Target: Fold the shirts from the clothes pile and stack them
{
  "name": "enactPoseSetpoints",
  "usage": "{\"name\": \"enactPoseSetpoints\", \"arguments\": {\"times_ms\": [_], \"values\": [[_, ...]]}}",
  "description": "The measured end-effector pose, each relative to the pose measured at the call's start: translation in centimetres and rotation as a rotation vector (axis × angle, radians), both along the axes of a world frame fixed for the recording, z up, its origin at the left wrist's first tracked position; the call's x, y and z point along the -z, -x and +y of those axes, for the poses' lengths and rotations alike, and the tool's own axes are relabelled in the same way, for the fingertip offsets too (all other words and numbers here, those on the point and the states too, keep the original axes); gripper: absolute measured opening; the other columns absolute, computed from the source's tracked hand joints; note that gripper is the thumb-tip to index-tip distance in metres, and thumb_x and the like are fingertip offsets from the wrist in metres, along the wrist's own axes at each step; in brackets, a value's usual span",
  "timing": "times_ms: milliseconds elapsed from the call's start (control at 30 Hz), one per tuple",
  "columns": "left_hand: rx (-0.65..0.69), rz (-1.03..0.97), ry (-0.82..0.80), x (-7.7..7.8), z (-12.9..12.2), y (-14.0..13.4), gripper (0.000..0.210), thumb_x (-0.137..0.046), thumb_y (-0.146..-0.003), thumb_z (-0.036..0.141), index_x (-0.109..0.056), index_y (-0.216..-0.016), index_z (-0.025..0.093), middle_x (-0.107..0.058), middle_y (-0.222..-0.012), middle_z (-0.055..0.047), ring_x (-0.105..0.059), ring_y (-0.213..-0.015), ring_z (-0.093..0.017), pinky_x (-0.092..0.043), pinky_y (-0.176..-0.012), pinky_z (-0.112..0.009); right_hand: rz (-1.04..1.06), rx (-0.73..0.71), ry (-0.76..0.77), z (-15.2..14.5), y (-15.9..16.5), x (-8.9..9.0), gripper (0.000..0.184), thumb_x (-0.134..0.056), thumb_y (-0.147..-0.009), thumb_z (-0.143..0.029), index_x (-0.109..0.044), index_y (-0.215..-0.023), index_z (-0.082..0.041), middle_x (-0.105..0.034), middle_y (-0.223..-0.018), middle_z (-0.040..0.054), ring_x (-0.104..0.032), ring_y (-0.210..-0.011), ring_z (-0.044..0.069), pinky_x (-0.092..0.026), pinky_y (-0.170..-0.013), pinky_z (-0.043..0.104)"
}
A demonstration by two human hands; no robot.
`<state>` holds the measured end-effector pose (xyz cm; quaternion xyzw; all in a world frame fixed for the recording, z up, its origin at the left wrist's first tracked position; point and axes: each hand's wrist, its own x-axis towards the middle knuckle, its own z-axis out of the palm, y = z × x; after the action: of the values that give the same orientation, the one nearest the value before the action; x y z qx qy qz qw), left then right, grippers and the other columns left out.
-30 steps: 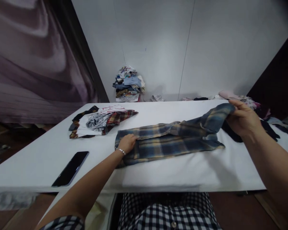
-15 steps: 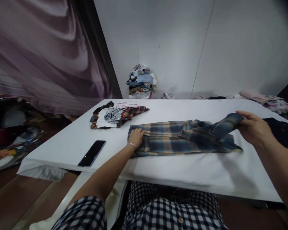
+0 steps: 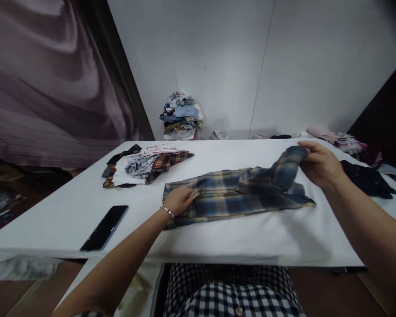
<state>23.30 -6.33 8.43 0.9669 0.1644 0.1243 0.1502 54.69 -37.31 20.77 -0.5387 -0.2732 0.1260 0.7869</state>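
A blue, tan and grey plaid shirt [image 3: 224, 202] lies folded into a long strip on the white-covered table. At its left end my left hand [image 3: 178, 200], with a bracelet at the wrist, presses on the cloth, thumb and fingers closed on a small fold. My right hand [image 3: 321, 165] grips the shirt's raised end, which looks like a sleeve, between thumb and fingers. That part is lifted off the table and bends down to the rest of the shirt. My right fingertips are partly hidden behind the fabric.
Left of the shirt lies a phone [image 3: 104, 228], near the front edge. Behind it sits a pile of garments [image 3: 145, 165]. Dark folded clothing [image 3: 368, 178] is at the right. A tall clothes stack [image 3: 181, 115] stands by the wall beyond the white table [image 3: 218, 246].
My right hand has raised the shirt's end higher and drawn it leftward. My left hand's fingers have bunched the cloth at the left end. The whole view has shifted slightly.
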Motion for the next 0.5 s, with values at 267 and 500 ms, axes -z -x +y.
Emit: {"name": "enactPoseSetpoints", "arguments": {"times_ms": [267,500], "values": [[-0.044,-0.577,1.173,-1.2,-8.5,-9.8,0.059,-0.082,-0.06,0.029,-0.063,-0.115,0.02,-0.066,-0.117,-0.009,-0.06,-0.109,-0.026,-0.046,-0.098,-0.037,-0.603,-0.513,0.343,15.3,4.6,-3.3,0.044,-0.062,-0.068,-0.016,-0.064,-0.112,-0.02,-0.068,-0.107,0.0042,-0.06,-0.1,0.02,-0.046,-0.092,0.041],[-0.528,-0.744,1.857,0.1,-5.5,-11.3,0.009,-0.057,-0.081,0.019,-0.065,-0.085,0.015,-0.071,-0.086,-0.008,-0.068,-0.08,-0.017,-0.051,-0.089,-0.036,-0.445,-0.298,0.541,14.9,-0.7,4.0,0.035,-0.063,-0.071,-0.018,-0.067,-0.106,-0.015,-0.071,-0.103,0.0101,-0.063,-0.099,0.022,-0.045,-0.097,0.042]]}}
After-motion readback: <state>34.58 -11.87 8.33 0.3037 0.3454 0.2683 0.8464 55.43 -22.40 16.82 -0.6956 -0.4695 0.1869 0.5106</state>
